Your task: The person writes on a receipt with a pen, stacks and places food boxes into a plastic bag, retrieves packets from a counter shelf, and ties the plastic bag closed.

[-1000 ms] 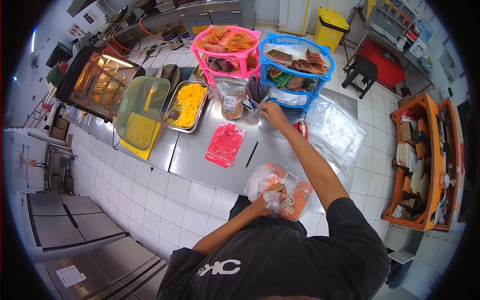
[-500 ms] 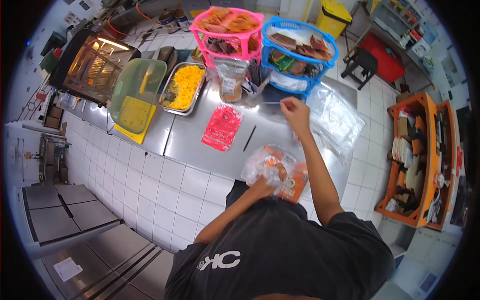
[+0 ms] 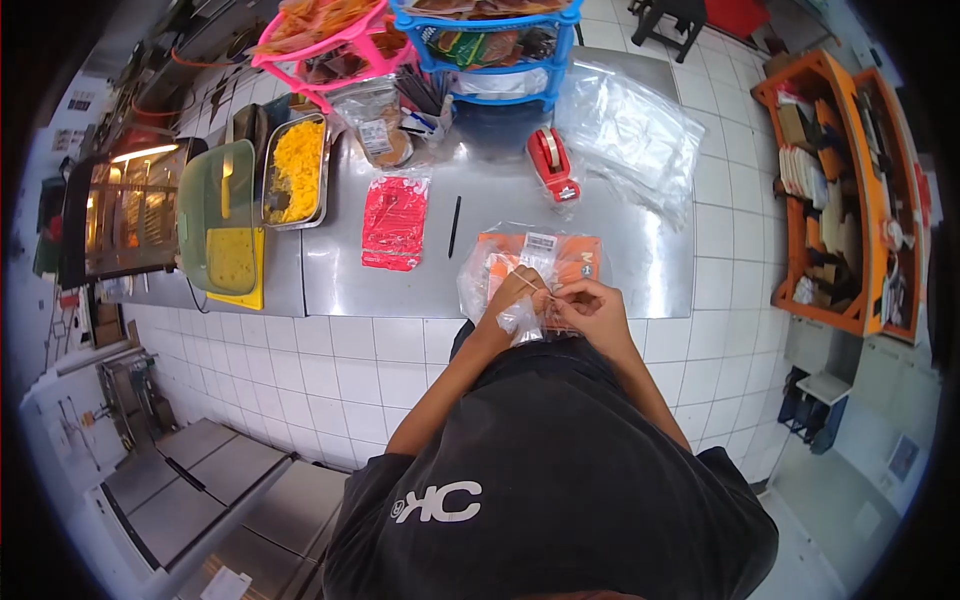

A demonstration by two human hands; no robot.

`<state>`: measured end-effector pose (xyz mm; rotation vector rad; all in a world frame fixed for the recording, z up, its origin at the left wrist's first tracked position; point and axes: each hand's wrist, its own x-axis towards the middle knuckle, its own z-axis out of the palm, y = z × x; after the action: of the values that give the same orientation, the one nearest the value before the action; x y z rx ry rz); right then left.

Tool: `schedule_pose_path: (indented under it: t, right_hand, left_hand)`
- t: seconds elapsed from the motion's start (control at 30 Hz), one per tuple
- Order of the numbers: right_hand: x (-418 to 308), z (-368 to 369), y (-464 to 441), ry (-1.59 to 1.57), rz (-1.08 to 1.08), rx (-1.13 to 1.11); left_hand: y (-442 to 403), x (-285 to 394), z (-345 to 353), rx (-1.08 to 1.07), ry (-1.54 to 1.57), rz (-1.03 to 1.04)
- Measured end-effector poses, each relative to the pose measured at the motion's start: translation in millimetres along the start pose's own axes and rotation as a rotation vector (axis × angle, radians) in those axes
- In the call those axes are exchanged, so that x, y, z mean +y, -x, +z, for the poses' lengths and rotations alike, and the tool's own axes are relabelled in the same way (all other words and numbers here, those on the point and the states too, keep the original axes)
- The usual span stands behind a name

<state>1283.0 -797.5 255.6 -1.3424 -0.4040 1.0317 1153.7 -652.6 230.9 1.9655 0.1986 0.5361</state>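
Observation:
A clear plastic bag [image 3: 472, 280] with orange printed packaging [image 3: 588, 248] in it lies at the table's front edge, close against my body. My left hand [image 3: 512, 302] is closed around the gathered neck of the bag, and some bunched plastic sticks out below the fingers. Across that hand runs a thin pale tie [image 3: 526, 284]; whether it is a string or a plastic strip I cannot tell. My right hand [image 3: 594, 308] pinches at the tie just right of the neck, fingertips near those of the left.
Past the bag are a red tape dispenser [image 3: 550, 168], a black pen [image 3: 455, 228] and a red packet [image 3: 394, 220]. Clear plastic bags [image 3: 640, 130] lie at the right. A metal tray [image 3: 322, 205] of yellow food stands left. Blue [image 3: 490, 84] and pink [image 3: 318, 52] basket racks are at the back.
My right hand has come back from the far side of the table to the bag's neck, bringing the thin tie. My left hand still grips the neck. The view has shifted.

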Motion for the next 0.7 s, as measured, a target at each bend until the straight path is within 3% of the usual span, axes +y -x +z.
schedule_pose_path:
  t: [0.2,0.27,0.3,0.37,0.5,0.57,0.7]
  right_hand:
    - [-18.4,-6.0,-2.4,0.229,0.126,-0.094]
    - [-28.7,-6.3,-5.6,0.577,-0.238,0.092]
    - [-26.2,-6.3,-6.6,0.577,-0.237,0.095]
    - [-15.2,-4.3,-5.9,0.844,-0.459,-0.021]
    - [-0.7,7.9,-4.5,0.986,-0.534,-0.13]
    - [0.9,6.2,-2.9,0.97,-0.498,-0.143]
    - [7.8,3.2,-6.0,0.943,-0.48,-0.171]
  left_hand:
    - [9.1,-10.3,1.7,-0.017,0.038,0.003]
    - [13.5,-10.0,-2.2,0.053,-0.172,0.022]
    - [10.2,-2.4,-3.3,0.051,-0.17,0.023]
    - [0.8,19.4,-6.8,0.2,-0.653,0.138]
    - [-1.6,9.1,-11.6,0.05,-0.538,0.189]
    - [0.2,5.5,-12.6,-0.033,-0.319,0.073]
    - [-4.1,8.7,-17.1,-0.023,-0.445,0.13]
